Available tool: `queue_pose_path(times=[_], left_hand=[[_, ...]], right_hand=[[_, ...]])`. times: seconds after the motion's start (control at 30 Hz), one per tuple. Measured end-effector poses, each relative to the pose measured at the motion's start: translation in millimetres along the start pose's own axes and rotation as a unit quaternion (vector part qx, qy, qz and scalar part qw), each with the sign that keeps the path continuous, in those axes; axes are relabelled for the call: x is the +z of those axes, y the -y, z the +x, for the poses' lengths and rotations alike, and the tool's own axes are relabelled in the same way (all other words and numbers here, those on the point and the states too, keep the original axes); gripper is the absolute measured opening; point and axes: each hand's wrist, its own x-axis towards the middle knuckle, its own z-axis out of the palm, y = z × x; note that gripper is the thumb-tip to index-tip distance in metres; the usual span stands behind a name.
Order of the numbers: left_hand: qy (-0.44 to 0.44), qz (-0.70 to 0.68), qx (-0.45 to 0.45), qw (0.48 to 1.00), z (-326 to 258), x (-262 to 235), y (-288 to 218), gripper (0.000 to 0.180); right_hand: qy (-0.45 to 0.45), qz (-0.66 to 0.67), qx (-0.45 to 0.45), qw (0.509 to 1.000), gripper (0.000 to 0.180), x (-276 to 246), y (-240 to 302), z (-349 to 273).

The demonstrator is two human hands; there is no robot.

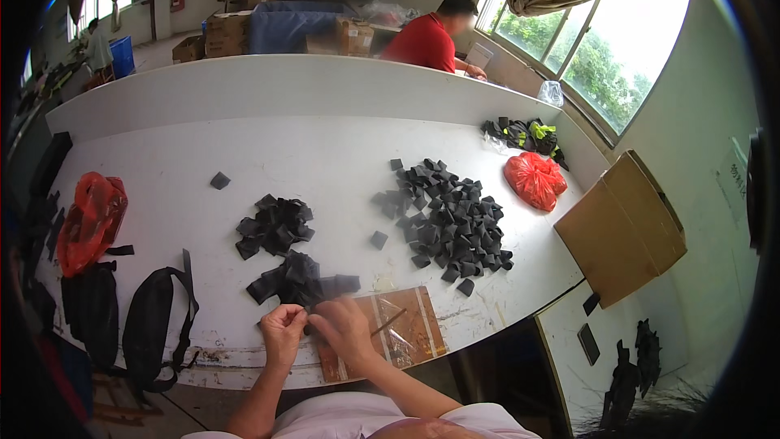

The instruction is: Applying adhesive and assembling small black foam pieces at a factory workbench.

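Close to the front edge of the white table, my left hand [283,332] and my right hand [344,327] meet fingertip to fingertip. Both are closed in a pinch, and what lies between the fingers is too small to make out; the right hand is slightly blurred. Just beyond them sits a pile of black fabric pieces [291,278], with one flat strip reaching out over the right hand. Another heap of black fabric pieces [276,226] lies farther back. Partly under my right hand and wrist is a brown board [418,317] with pale tape bands and a thin dark stick on it.
To the right spreads a large pile of small black folded pieces [463,219]. A red plastic bag [535,180] and a cardboard box [621,228] stand beyond it. At left lie another red bag [91,219] and black strapped pouches [150,325]. Behind the partition [268,85] a person in red works.
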Motion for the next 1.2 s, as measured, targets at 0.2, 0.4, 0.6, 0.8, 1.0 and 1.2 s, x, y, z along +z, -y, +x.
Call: queue_pose_path(times=[0.2, 0.4, 0.6, 0.8, 1.0, 1.2], left_hand=[[-0.004, 0.153, 0.128, 0.98, -15.0, 12.0, -6.1, 0.003], [-0.042, -0.011, -0.032, 0.999, -17.1, 18.3, -1.3, 0.008], [0.149, -0.306, -0.247, 0.907, -20.8, -2.8, -22.5, 0.02], [0.0, 0.085, 0.043, 0.995, -29.4, 21.6, -15.6, 0.009], [0.27, -0.422, -0.334, 0.799, -34.6, 9.8, -19.7, 0.013], [0.329, -0.378, -0.261, 0.825, -27.0, 48.0, -74.2, 0.018]], right_hand=[[0.063, 0.057, 0.047, 0.995, 0.004, -8.3, 7.6, -4.3], [0.008, -0.111, -0.076, 0.991, 0.013, 3.9, -7.9, -16.1], [0.093, 0.42, 0.351, 0.832, 0.002, -14.1, -5.4, -18.8], [0.163, 0.738, 0.396, 0.522, 0.013, -19.0, -15.1, -30.3], [0.182, 0.595, 0.417, 0.663, 0.015, -47.0, -21.3, -44.9], [0.116, 0.358, 0.272, 0.886, 0.021, -108.4, 19.4, -10.8]])
